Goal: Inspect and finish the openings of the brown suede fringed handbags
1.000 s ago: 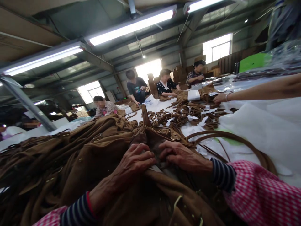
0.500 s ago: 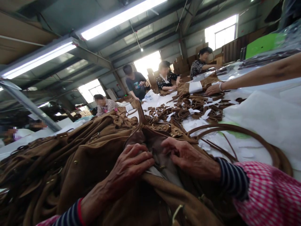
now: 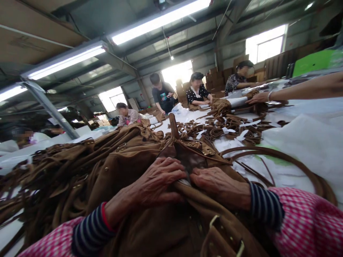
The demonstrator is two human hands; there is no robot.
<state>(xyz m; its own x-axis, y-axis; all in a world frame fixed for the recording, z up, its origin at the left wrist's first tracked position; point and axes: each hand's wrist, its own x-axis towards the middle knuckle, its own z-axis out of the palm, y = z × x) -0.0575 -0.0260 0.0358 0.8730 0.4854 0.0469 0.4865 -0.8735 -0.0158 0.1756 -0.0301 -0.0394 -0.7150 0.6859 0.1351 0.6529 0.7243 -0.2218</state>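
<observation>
A brown handbag lies in front of me with its top open and a dark lining showing. My left hand is closed over the near-left rim of the opening, its thumb lower on the outside. Curled into the mouth of the same bag is my right hand, closed at the rim and lining; its fingertips are hidden inside. A brown strap end stands up at the far end of the opening. Brass-coloured buckles show on the near side.
More brown bags are heaped to the left. Beyond lie many coiled brown straps with white paper, and long handles curve at right. Another person's arm reaches in from the right to a wrapped bag. Several people work across the table.
My right hand has lowered into the bag's opening and sits closer to my left hand. The left hand has shifted along the rim, its thumb now lower. The view has tilted slightly.
</observation>
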